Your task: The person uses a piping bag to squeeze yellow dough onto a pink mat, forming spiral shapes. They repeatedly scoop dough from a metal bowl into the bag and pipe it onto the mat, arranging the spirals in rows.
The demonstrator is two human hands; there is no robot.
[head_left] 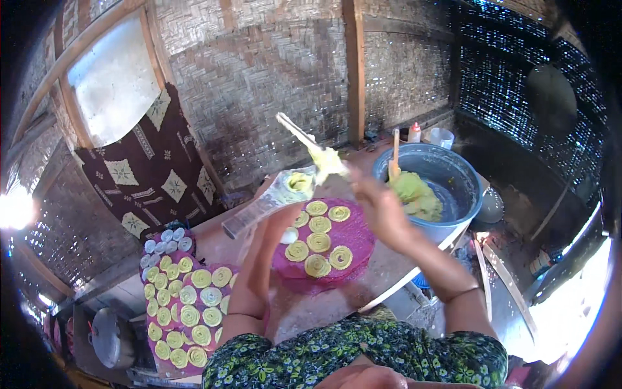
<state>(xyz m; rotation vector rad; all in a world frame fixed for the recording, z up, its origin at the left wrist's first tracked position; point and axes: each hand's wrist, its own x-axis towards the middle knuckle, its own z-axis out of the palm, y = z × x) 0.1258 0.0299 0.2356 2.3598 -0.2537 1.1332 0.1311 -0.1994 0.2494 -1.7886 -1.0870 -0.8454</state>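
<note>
My left hand (289,212), mostly hidden, is closed under a long clear plastic tool (262,206). The tool's round opening has yellow-green dough (299,182) in it. Up and to the right, my right hand (374,194), blurred by motion, grips a thin stick (295,131) smeared with a clump of pale dough (329,162). The stick's bare end points up and to the left. Below my hands, several yellow-green dough coils (318,242) lie spaced out on a round magenta mat (355,245).
A big blue basin (476,194) on the right holds more dough (416,194) and a wooden spatula (395,152). Behind it stand a bottle (414,133) and a white cup (442,137). At left, more coils (189,316) cover magenta mats. Firewood (508,279) sticks out beside a fire at right.
</note>
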